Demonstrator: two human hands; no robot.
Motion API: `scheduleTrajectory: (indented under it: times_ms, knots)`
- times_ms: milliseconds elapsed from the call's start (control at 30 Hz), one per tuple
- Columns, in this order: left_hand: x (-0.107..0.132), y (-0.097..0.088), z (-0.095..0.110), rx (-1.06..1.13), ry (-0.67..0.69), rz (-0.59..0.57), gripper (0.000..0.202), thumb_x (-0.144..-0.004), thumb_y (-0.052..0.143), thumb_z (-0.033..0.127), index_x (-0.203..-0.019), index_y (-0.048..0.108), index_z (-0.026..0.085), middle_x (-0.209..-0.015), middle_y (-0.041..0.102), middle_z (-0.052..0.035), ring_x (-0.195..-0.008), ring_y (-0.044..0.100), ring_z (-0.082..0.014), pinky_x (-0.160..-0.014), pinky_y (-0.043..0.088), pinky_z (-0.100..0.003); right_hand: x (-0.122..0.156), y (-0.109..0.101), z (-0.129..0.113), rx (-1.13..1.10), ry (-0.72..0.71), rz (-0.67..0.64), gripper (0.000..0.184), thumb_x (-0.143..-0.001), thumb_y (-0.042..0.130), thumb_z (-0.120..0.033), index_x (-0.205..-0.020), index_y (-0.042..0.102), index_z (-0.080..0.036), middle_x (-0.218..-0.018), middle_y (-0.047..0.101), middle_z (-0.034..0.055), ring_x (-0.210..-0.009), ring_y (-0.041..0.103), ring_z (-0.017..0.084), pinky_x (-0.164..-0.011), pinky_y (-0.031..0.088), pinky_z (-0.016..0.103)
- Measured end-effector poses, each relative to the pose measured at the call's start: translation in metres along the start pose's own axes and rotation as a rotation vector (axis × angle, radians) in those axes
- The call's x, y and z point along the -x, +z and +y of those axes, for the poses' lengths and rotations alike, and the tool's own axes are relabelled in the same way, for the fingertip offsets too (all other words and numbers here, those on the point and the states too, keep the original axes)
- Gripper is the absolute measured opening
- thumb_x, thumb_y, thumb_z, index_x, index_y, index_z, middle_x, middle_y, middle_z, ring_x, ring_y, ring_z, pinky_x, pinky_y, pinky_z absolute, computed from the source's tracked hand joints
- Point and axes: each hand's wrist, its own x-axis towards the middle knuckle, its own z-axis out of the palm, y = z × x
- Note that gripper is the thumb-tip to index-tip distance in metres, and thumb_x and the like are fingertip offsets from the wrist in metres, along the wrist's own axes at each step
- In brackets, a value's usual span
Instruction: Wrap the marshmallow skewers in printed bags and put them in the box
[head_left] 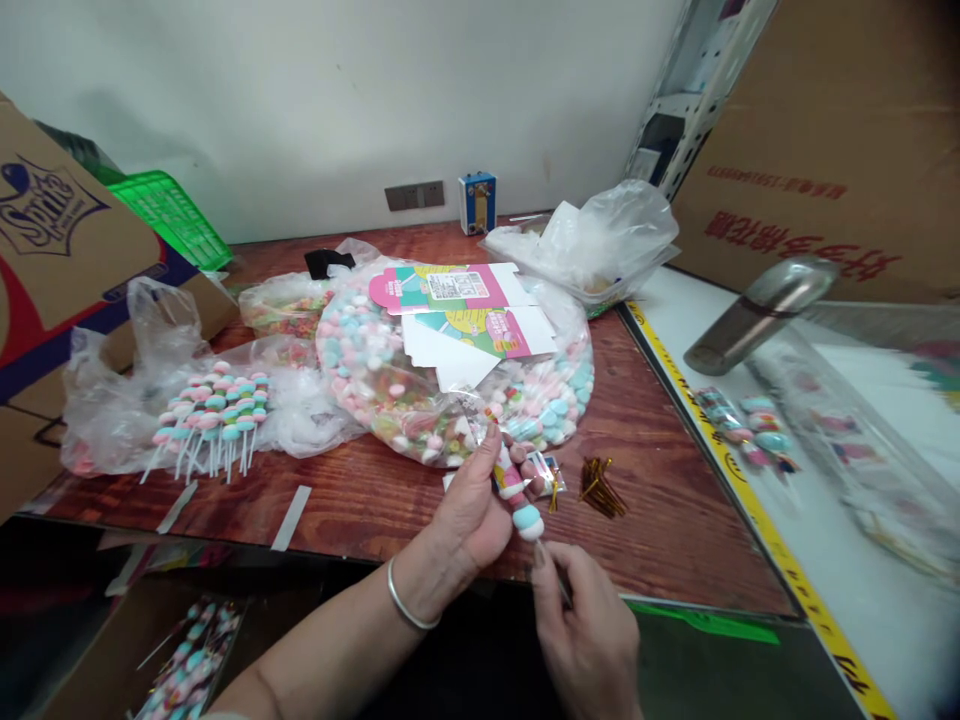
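My left hand (pixel 472 510), with a silver bangle at the wrist, is closed around a marshmallow skewer (pixel 528 522) that seems to be in a clear wrapper. Blue, white, pink and yellow pieces show on it, and its upper end is partly hidden by the fingers. Below it, my right hand (pixel 585 625) pinches the lower end, where the stick comes out. Gold twist ties (pixel 601 488) lie in a small heap to the right of the skewer. Just behind the hands, a big clear bag of pastel marshmallows (pixel 559 405) bears printed card pieces (pixel 469 355).
On the left, marshmallow skewers (pixel 217 400) rest on plastic bags beside a Sprite carton (pixel 75 230). Wrapped skewers fill a box (pixel 97 650) below the table edge. To the right are a metal flask (pixel 754 315), more wrapped skewers (pixel 757 430) and a large carton (pixel 840 150).
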Motion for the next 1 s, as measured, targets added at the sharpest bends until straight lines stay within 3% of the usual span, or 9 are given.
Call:
scheduleTrajectory:
  times_ms: [133,200,267,467,600,700,767,1000]
  knots:
    - [0.006,-0.003,-0.012,-0.022,-0.037,-0.103,0.028,-0.079,0.071,0.038,-0.085,0.059,0.013,-0.070,0.054,0.0016,-0.059,0.053,-0.0082,-0.061,0.049,-0.022,-0.004,0.004,-0.010,-0.756,0.717,-0.236,0.039,-0.086,0.055,-0.054,-0.069,0.051,-0.019,-0.051,0.035,-0.0078,-0.043,0.030,0.006,-0.043,0.026,0.020]
    - [0.009,-0.007,-0.019,-0.075,-0.044,-0.106,0.029,-0.078,0.072,0.039,-0.085,0.059,0.014,-0.068,0.054,0.0020,-0.060,0.054,-0.0082,-0.059,0.047,-0.020,-0.008,0.006,-0.014,-0.994,0.885,-0.235,0.043,-0.080,0.062,-0.058,-0.068,0.051,-0.018,-0.048,0.023,-0.0119,-0.041,0.017,0.004,-0.041,0.021,0.019]
    - [0.012,-0.009,-0.025,-0.158,-0.055,-0.096,0.029,-0.077,0.073,0.039,-0.082,0.060,0.014,-0.068,0.056,0.0011,-0.058,0.054,-0.0079,-0.054,0.043,-0.018,-0.013,0.008,-0.017,-1.081,0.934,-0.184,0.043,-0.074,0.069,-0.057,-0.069,0.054,-0.017,-0.047,0.020,-0.0135,-0.041,0.012,0.002,-0.042,0.020,0.018]
    - [0.007,-0.009,-0.011,-0.171,0.017,-0.105,0.030,-0.074,0.076,0.027,-0.098,0.063,0.015,-0.086,0.064,-0.0034,-0.076,0.062,-0.0134,-0.071,0.050,-0.025,-0.022,0.002,-0.018,-1.059,0.897,-0.163,0.041,-0.076,0.068,-0.056,-0.074,0.058,-0.017,-0.050,0.025,-0.0123,-0.042,0.017,0.003,-0.044,0.027,0.019]
    - [0.000,-0.008,0.000,-0.133,0.052,-0.096,0.027,-0.075,0.075,0.022,-0.097,0.061,0.015,-0.081,0.061,-0.0012,-0.067,0.059,-0.0092,-0.070,0.051,-0.025,-0.017,-0.008,-0.016,-0.700,0.705,-0.242,0.038,-0.080,0.062,-0.057,-0.082,0.060,-0.018,-0.054,0.040,-0.0075,-0.045,0.032,0.007,-0.044,0.029,0.020]
    - [-0.001,-0.013,-0.007,-0.122,0.052,-0.085,0.031,-0.075,0.076,0.028,-0.098,0.060,0.014,-0.084,0.062,-0.0024,-0.068,0.060,-0.0101,-0.067,0.051,-0.025,-0.012,-0.012,-0.014,-0.301,0.493,-0.196,0.034,-0.087,0.054,-0.051,-0.085,0.064,-0.019,-0.062,0.057,-0.0017,-0.055,0.049,0.012,-0.052,0.038,0.022]
    - [0.002,-0.015,-0.016,-0.149,0.017,-0.092,0.035,-0.075,0.076,0.033,-0.099,0.060,0.013,-0.082,0.062,-0.0032,-0.069,0.061,-0.0123,-0.066,0.051,-0.025,-0.010,-0.009,-0.012,-0.170,0.406,-0.141,0.033,-0.091,0.047,-0.047,-0.087,0.064,-0.020,-0.070,0.064,0.0006,-0.061,0.058,0.015,-0.058,0.043,0.023]
    - [0.014,-0.012,-0.038,-0.265,0.025,-0.032,0.035,-0.074,0.074,0.042,-0.084,0.066,0.009,-0.073,0.066,-0.0069,-0.077,0.063,-0.0179,-0.076,0.049,-0.029,-0.020,0.008,-0.002,-0.065,0.296,-0.068,0.035,-0.094,0.041,-0.043,-0.100,0.067,-0.020,-0.103,0.072,0.0085,-0.094,0.068,0.021,-0.073,0.051,0.026]
